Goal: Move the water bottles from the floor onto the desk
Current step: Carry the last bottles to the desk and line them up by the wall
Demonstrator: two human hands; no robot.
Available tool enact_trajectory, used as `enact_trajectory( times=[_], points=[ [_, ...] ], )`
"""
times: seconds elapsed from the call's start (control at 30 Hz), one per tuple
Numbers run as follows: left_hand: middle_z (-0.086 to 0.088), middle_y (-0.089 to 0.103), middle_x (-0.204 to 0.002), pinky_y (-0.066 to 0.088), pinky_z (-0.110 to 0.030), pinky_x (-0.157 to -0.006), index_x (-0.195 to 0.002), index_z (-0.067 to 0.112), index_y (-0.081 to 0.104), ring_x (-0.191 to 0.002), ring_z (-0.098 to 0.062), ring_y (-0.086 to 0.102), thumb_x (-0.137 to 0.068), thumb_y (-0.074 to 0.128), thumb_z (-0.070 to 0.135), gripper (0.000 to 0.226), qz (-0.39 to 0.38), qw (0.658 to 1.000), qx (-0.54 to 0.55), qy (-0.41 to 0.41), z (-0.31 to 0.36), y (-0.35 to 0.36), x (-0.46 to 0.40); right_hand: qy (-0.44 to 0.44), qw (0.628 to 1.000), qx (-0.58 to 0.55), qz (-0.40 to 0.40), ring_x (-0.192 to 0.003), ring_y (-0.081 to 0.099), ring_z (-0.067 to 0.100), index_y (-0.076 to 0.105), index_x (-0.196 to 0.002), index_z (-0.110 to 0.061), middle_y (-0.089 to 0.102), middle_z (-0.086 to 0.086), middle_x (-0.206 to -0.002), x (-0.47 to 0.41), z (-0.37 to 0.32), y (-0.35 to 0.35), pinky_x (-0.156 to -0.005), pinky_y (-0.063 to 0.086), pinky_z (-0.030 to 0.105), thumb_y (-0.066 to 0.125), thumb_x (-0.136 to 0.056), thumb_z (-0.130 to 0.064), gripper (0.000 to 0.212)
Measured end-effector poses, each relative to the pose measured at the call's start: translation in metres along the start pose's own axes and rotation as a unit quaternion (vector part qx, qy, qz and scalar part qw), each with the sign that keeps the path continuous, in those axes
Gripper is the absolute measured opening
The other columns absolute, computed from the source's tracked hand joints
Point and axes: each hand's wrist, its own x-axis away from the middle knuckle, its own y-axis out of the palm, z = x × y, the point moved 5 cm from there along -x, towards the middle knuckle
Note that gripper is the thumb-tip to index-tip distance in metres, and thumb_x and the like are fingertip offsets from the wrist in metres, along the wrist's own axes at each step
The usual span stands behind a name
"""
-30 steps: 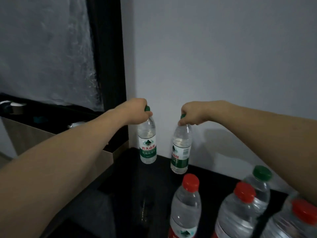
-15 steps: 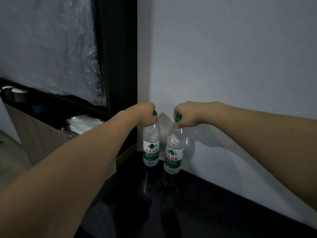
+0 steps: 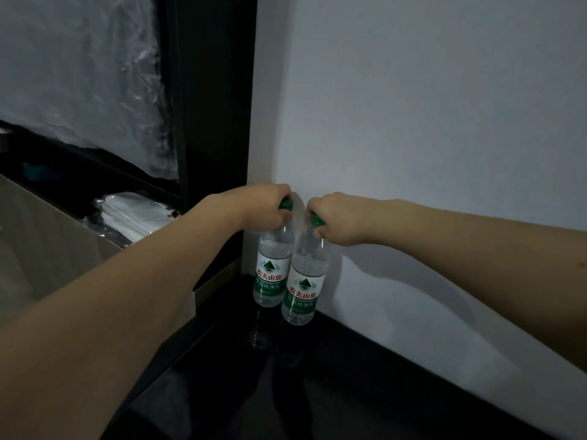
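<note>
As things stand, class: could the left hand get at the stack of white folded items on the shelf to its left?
Probably not yet. The left hand grips a green-capped bottle by the cap, so it is occupied. The white folded items lie uncovered nearby, so once it lets go, the way looks free.

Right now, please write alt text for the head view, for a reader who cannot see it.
Two hands each grip a green-capped water bottle by its top: left hand on the left bottle, right hand on the right bottle. The bottles stand side by side on a dark desk, in the corner by a white wall.

left bottle (image 3: 273, 268) | right bottle (image 3: 304, 282) | green-capped, upright, touching, on desk (image 3: 365, 392) corner
</note>
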Motion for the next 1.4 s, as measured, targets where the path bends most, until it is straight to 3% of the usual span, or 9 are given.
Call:
enact_trajectory(
  times=[0.1,0.2,0.3,0.43,0.67,0.83,1.07,1.23,1.4],
  points=[
    [-0.009,0.056,-0.095,0.041,-0.036,-0.069,-0.100,0.016,0.041,-0.081,-0.024,0.053,-0.100,0.049,0.027,0.014,0.009,1.000,0.002,-0.006,0.006,0.009,0.003,-0.018,0.999,0.023,0.024,-0.108,0.055,0.034,0.047,-0.129,-0.006,0.047,0.014,-0.125,0.004,-0.009,0.004,-0.092,0.046,0.044,0.052,-0.097,-0.019,0.035],
    [-0.018,0.052,-0.113,0.039,-0.040,-0.077,-0.104,0.012,0.036,-0.100,-0.035,0.052,-0.102,0.042,0.025,0.014,0.024,0.999,-0.020,-0.031,0.011,0.017,0.010,-0.025,0.998,0.030,0.052,-0.107,0.056,0.035,0.042,-0.133,-0.005,0.041,0.013,-0.129,0.016,-0.014,0.011,-0.090,0.047,0.045,0.051,-0.098,-0.019,0.039],
    [-0.021,0.049,-0.125,0.042,-0.045,-0.085,-0.126,0.007,0.039,-0.109,-0.039,0.050,-0.102,0.041,0.028,0.031,0.060,0.997,-0.006,-0.053,0.018,0.014,0.023,-0.013,0.996,-0.009,0.093,-0.117,0.052,0.035,0.035,-0.140,-0.007,0.038,0.014,-0.139,0.041,-0.016,0.002,-0.096,0.045,0.045,0.053,-0.096,-0.024,0.050],
    [-0.026,0.037,-0.145,0.040,-0.050,-0.103,-0.151,0.004,0.023,-0.127,-0.042,0.043,-0.104,0.039,0.029,0.055,0.136,0.986,0.064,-0.070,0.037,-0.002,0.056,-0.026,0.985,-0.037,0.167,-0.123,0.048,0.032,0.027,-0.148,-0.013,0.037,0.013,-0.147,0.099,-0.022,-0.024,-0.100,0.041,0.041,0.050,-0.096,-0.026,0.058],
    [-0.016,0.049,-0.142,0.041,-0.040,-0.104,-0.145,0.009,0.041,-0.126,-0.030,0.050,-0.105,0.040,0.036,0.048,0.188,0.972,0.137,-0.018,0.141,-0.050,0.146,0.046,0.977,-0.042,0.206,-0.127,0.045,0.030,0.019,-0.151,-0.018,0.037,0.010,-0.148,0.254,-0.023,-0.064,-0.102,0.040,0.039,0.049,-0.095,-0.032,0.064],
    [-0.011,0.057,-0.133,0.042,-0.035,-0.097,-0.134,0.011,0.053,-0.119,-0.026,0.054,-0.104,0.042,0.036,0.041,0.188,0.974,0.120,0.051,0.245,-0.094,0.234,0.119,0.958,-0.037,0.258,-0.130,0.044,0.031,0.029,-0.147,-0.015,0.040,0.011,-0.146,0.390,-0.028,-0.101,-0.105,0.039,0.040,0.048,-0.093,-0.030,0.059],
    [0.000,0.064,-0.111,0.040,-0.031,-0.077,-0.117,0.018,0.062,-0.095,-0.017,0.056,-0.102,0.045,0.039,0.031,0.196,0.971,0.114,0.069,0.345,-0.104,0.369,0.207,0.956,-0.029,0.208,-0.124,0.048,0.032,0.042,-0.139,-0.010,0.047,0.014,-0.140,0.567,-0.036,-0.085,-0.098,0.040,0.036,0.050,-0.092,-0.028,0.051],
    [-0.005,0.063,-0.127,0.047,-0.033,-0.090,-0.128,0.016,0.058,-0.103,-0.019,0.059,-0.101,0.048,0.038,0.037,0.139,0.986,0.062,0.064,0.380,-0.079,0.427,0.201,0.964,-0.064,0.160,-0.122,0.049,0.028,0.042,-0.140,-0.011,0.049,0.012,-0.138,0.626,-0.045,-0.060,-0.093,0.040,0.033,0.049,-0.092,-0.026,0.051],
    [-0.003,0.056,-0.140,0.042,-0.030,-0.099,-0.138,0.018,0.052,-0.123,-0.019,0.055,-0.100,0.052,0.036,0.043,0.083,0.995,-0.008,0.055,0.389,-0.071,0.419,0.188,0.966,-0.100,0.145,-0.118,0.051,0.026,0.042,-0.140,-0.013,0.051,0.011,-0.134,0.616,-0.036,-0.038,-0.090,0.042,0.033,0.053,-0.091,-0.029,0.052]
  ],
)
